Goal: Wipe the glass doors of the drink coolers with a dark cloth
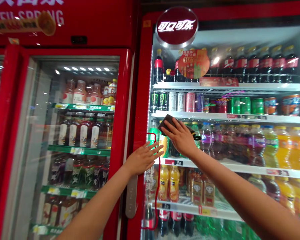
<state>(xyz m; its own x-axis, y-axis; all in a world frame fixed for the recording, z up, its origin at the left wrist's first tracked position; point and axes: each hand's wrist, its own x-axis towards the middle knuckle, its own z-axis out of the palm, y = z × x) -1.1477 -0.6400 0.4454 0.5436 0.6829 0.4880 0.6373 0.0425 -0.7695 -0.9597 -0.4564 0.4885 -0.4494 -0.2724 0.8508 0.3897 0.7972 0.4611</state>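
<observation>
Fingers spread, my left hand [144, 158] lies against the red door frame and the left edge of the glass of the right-hand drinks fridge. My right hand [181, 137] is pressed flat over a dark grey pad [168, 122], holding it against the glass door [227, 131], higher up and further right. The pad looks like a sponge or folded cloth; its exact kind is not clear, and my fingers cover most of it. A dark end with a yellow edge [197, 136] shows on the far side of my right hand. Bottles and cans stand on shelves behind the glass.
A second red fridge [125, 100] with juice bottles stands at the left. Between the two doors runs a grey handle strip [131, 196]. On the right door are a round sign [177, 35], an orange sticker [193, 63] and a red printed outline [158, 196].
</observation>
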